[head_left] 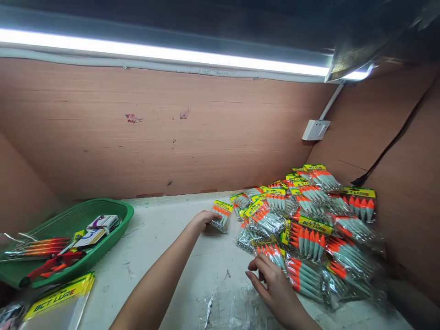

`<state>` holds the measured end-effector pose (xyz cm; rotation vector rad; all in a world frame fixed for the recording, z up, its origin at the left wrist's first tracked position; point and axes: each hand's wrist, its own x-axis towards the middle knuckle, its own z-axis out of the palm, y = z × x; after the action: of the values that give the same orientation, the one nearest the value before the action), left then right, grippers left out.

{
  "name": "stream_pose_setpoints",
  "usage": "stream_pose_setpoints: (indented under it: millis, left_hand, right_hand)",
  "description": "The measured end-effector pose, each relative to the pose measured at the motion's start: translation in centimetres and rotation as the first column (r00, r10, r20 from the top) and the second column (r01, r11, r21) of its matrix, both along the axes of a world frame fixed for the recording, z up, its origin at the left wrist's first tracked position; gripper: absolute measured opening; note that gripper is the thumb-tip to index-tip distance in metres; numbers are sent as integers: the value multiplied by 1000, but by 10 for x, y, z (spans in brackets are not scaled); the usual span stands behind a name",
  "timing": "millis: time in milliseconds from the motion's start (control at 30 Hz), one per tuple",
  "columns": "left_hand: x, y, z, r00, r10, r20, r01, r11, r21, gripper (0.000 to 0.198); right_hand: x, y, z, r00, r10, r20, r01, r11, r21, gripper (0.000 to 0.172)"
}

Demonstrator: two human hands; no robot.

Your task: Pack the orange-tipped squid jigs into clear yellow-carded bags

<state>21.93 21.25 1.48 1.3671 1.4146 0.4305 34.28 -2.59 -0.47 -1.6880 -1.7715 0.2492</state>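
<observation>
At the middle of the table, my left hand is closed on the edge of a small clear packet of fishing lures, with a yellow header and orange-and-pale-green bodies. The fingertips are partly hidden by the packet. My right hand is by the near left side of a heaped pile of similar lure packets. Its fingers are loosely bent, the thumb stands apart, and nothing shows between them. One packet lies just beyond the right fingertips.
On the left stands a green basket with bundled orange lures, red-handled pliers and a small box. Flat yellow-topped bags lie before it. A wooden wall closes the back; a socket and a black cable are at right.
</observation>
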Motion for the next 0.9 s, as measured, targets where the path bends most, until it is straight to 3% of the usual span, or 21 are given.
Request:
stream_pose_setpoints:
  millis: [167, 300, 400, 467, 533, 633, 767, 833, 900]
  left_hand:
    - [-96, -2, 7, 995, 91, 39, -91, 996, -18, 27]
    - [-167, 6, 14, 967, 241, -78, -239, 970, 38, 22]
    - [-187, 10, 19, 916, 352, -191, -324, 932, 163, 27]
    - [-186, 7, 23, 874, 426, -236, -354, 888, 293, 51]
    - [-170, -3, 26, 863, 448, -233, -327, 847, 418, 72]
    - [-117, -27, 24, 944, 276, -178, -152, 847, 509, 63]
    - [-4, -58, 7, 989, -118, -94, 146, 908, 393, 22]
    - [49, -66, -1, 979, -194, -59, 202, 921, 331, 25]
    - [86, -67, -6, 979, -197, -45, 201, 939, 280, 28]
  right_hand:
    - [15, -18, -7, 1000, -3, -7, 3, 1000, 1, 24]
    - [27, -20, -11, 998, -58, 34, 59, 998, -26, 26]
    - [40, -8, 2, 982, -131, 135, 125, 991, 54, 20]
    - [57, 6, 17, 944, -241, 226, 220, 969, 116, 14]
    - [79, 23, 32, 889, -360, 284, 334, 932, 138, 13]
    - [108, 56, 48, 844, -440, 307, 429, 897, 107, 15]
    - [124, 106, 54, 787, -526, 323, 554, 832, 5, 25]
    - [126, 126, 54, 723, -611, 322, 654, 756, -35, 33]
    - [129, 140, 56, 660, -680, 318, 731, 679, -64, 36]
